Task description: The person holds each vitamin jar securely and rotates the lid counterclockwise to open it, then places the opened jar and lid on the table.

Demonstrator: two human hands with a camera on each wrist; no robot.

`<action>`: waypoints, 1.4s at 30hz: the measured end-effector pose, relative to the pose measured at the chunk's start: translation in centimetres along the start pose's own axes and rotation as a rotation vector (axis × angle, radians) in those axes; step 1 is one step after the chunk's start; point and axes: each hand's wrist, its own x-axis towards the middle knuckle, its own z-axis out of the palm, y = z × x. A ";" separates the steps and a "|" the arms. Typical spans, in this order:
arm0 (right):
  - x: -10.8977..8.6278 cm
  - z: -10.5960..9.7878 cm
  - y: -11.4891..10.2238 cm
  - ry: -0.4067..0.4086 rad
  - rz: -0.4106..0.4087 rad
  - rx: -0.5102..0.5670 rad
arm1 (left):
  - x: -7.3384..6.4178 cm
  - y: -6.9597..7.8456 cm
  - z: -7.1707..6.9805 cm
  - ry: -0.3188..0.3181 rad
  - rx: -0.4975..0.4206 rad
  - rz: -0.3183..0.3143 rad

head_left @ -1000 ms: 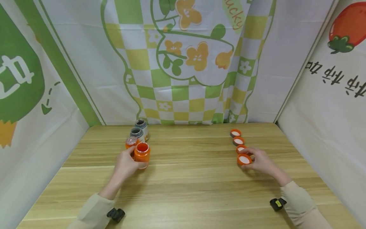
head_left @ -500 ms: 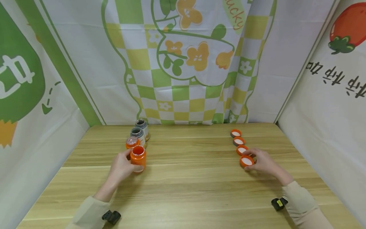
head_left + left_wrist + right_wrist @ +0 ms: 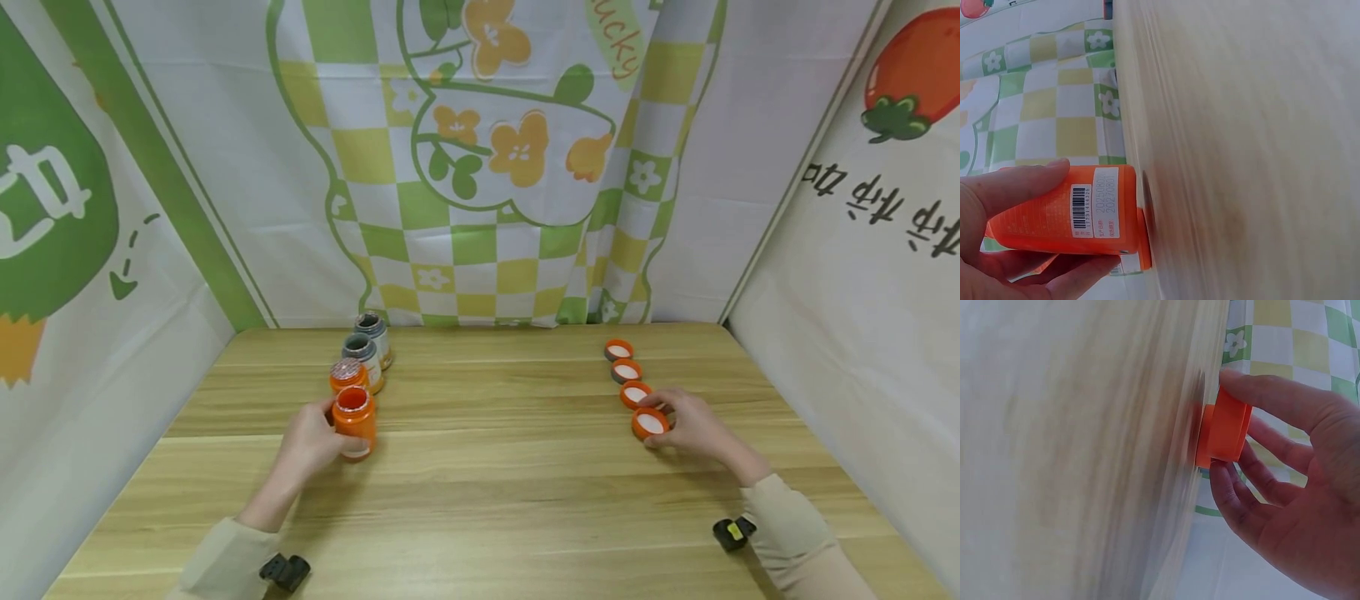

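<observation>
In the head view my left hand grips an orange plastic bottle, upright with its mouth uncovered. A printed label with a barcode shows on its side in the left wrist view; its base is very close to the tabletop. My right hand pinches an orange screw cap, white inside facing up, between thumb and fingers. In the right wrist view this cap is just off the table or barely at it; I cannot tell which. Another orange cap lies directly behind it.
Behind the held bottle stand another orange bottle and two grey-necked bottles in a row. Two more upturned caps continue the right-hand row. A patterned curtain borders the wooden table at the back.
My left hand has brought the orange bottle left and toward me, lower to the table. My right hand has shifted the cap slightly to the right, still pinching it.
</observation>
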 end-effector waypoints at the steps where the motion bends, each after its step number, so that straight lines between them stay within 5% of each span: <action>1: 0.0 0.0 0.0 -0.003 0.003 -0.001 | 0.0 -0.1 0.0 -0.001 0.000 0.001; 42: 0.2 0.1 1.2 -0.049 0.050 0.009 | 0.2 -1.6 -1.4 -0.058 0.056 -0.050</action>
